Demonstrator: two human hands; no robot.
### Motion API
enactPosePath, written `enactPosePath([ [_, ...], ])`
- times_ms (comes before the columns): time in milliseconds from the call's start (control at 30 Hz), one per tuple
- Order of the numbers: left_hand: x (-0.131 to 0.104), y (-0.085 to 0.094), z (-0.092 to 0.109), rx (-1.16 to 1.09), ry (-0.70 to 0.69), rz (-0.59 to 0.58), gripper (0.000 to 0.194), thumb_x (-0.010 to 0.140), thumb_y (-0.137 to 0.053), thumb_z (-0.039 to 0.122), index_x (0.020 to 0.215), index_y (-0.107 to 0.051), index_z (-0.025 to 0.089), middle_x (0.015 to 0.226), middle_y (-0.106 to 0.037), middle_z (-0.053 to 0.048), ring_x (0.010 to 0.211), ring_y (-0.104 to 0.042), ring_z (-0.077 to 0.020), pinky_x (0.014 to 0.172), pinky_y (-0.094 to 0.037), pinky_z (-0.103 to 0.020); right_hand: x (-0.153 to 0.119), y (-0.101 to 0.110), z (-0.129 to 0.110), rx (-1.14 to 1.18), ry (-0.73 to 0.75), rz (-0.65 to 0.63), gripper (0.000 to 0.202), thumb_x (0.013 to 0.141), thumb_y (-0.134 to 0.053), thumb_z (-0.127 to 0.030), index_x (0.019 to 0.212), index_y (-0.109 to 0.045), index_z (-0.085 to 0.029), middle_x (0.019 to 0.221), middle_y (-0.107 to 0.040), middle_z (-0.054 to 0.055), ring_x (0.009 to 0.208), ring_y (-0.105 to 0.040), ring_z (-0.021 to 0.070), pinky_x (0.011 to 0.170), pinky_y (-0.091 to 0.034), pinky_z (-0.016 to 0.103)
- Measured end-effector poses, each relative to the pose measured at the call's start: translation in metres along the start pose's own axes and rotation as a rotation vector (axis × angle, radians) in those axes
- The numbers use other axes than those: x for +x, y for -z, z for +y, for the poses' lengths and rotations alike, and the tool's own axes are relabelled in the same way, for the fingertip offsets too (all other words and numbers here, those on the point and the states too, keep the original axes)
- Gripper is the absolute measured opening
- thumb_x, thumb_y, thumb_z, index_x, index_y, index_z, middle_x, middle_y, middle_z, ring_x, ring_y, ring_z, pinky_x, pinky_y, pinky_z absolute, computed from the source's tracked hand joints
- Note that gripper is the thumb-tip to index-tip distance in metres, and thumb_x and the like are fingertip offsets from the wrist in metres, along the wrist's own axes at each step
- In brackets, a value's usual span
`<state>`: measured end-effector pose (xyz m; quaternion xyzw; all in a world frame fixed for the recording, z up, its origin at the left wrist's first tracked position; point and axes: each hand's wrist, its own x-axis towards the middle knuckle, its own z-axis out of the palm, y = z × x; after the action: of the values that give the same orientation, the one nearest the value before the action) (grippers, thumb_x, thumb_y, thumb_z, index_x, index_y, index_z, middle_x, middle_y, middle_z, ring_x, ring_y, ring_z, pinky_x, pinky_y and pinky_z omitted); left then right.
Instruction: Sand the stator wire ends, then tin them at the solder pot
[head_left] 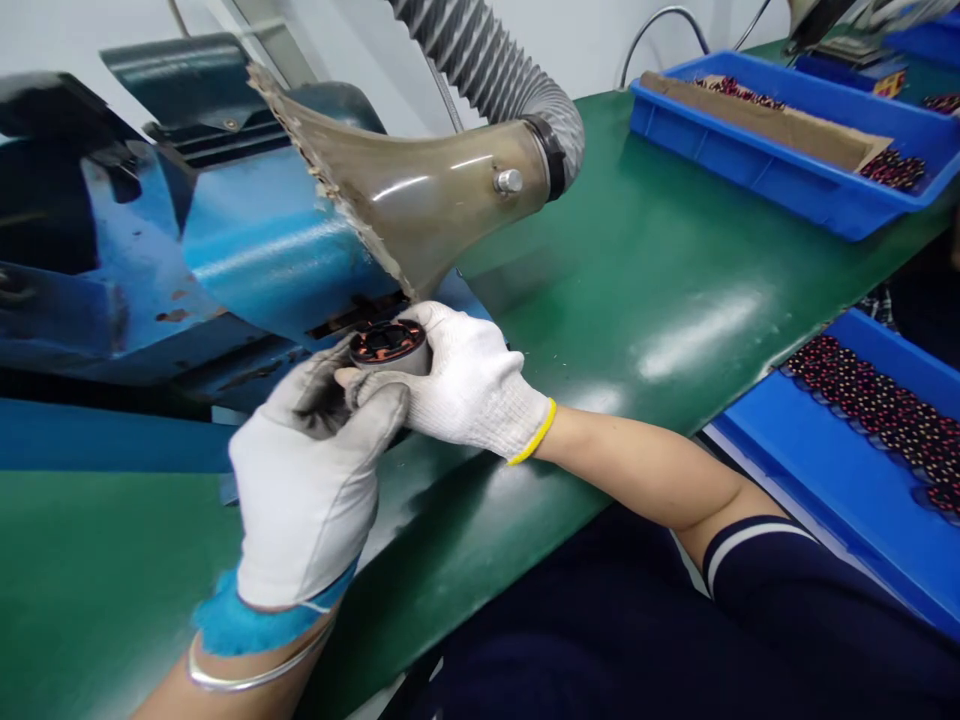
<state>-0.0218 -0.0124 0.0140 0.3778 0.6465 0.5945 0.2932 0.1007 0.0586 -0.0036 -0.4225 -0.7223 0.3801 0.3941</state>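
Dark clothing [600,620] of the person is filling the lower edge, nearest to the camera. Beyond it, the left hand [300,480] and the right hand [472,375], both wearing white gloves, are holding one short round part [397,363] between them, above the green table [660,290]. The left hand is pinching it from the left; the right hand is curling around its right side. So neither hand is being nearer: both are touching it. Its ring-shaped face, showing black and copper colours, is looking upward, and its axis is running roughly upright, with a tilt which I cannot judge exactly. The blue machine [285,240] is standing just behind the part. Whether the two are touching, I cannot tell.
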Motion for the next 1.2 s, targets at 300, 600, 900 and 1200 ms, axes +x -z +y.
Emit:
enactPosePath([
  [300,0.003,0.002,-0.004,-0.01,-0.07,-0.032,0.047,0.058,-0.094,0.023,0.103,-0.083,0.015,0.106,-0.083,-0.006,0.093,-0.076,-0.0171,0.085,-0.067,-0.026,0.003,-0.015,0.0,0.054,-0.04,0.054,0.056,0.071,-0.108,-0.038,0.116,-0.077,-0.025,0.117,-0.086,-0.003,0.116,-0.083,0.0213,0.103,-0.065,0.025],
  [600,0.005,0.001,0.002,0.006,-0.055,-0.094,0.054,0.06,-0.096,0.028,0.111,-0.083,0.015,0.107,-0.085,-0.006,0.095,-0.08,-0.0193,0.092,-0.069,-0.03,-0.001,-0.012,0.006,0.24,-0.04,0.073,0.055,0.082,-0.103,-0.043,0.122,-0.075,-0.02,0.124,-0.084,0.005,0.116,-0.081,0.0241,0.109,-0.067,0.035],
  [900,-0.023,0.012,-0.026,0.132,-0.185,-0.273,0.09,0.072,-0.095,0.043,0.156,-0.065,0.032,0.16,-0.07,-0.01,0.154,-0.065,-0.0382,0.136,-0.05,-0.054,-0.03,0.013,0.025,0.124,0.412,-0.033,0.06,0.083,-0.097,-0.059,0.125,-0.079,-0.02,0.132,-0.08,0.012,0.12,-0.079,0.0297,0.112,-0.065,0.04],
  [1200,0.007,0.039,-0.006,-0.136,0.095,-0.537,0.103,0.051,-0.105,0.029,0.149,-0.074,0.031,0.156,-0.073,-0.016,0.14,-0.073,-0.0476,0.102,-0.072,-0.06,-0.007,0.017,0.04,0.286,0.43,-0.191,0.085,0.061,-0.107,-0.064,0.129,-0.082,-0.02,0.165,-0.064,0.019,0.153,-0.064,0.041,0.133,-0.051,0.053],
])
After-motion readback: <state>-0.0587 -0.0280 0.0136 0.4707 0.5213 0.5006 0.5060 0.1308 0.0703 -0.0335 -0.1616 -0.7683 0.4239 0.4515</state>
